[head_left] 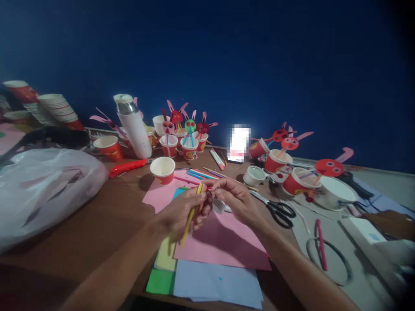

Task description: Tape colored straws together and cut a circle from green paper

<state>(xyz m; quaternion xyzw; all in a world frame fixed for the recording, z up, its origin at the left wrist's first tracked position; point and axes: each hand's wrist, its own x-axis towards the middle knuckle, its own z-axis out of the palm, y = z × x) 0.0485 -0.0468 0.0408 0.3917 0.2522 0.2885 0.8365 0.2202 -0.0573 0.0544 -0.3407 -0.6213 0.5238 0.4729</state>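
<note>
Above the pink paper point(223, 246), my left hand point(186, 207) is closed round a yellow stick point(187, 229) that slants down towards me. A small dark red piece point(207, 204) sits by the same fingers, its shape partly covered. Beside it, my right hand point(235, 198) pinches at something near the upper end of the stick; the thing between its fingertips is too small to name. Under the pink sheet lie light blue paper point(218, 283), green paper point(160, 281) and yellow paper point(167, 255).
Paper cups with rabbit-like faces point(189, 149) line the back. Black-handled scissors point(280, 214) lie right, a red cutter point(128, 167) left. Around them are a white bottle point(134, 129), a plastic bag point(48, 190), a lit phone point(239, 144) and another person's hand point(389, 222).
</note>
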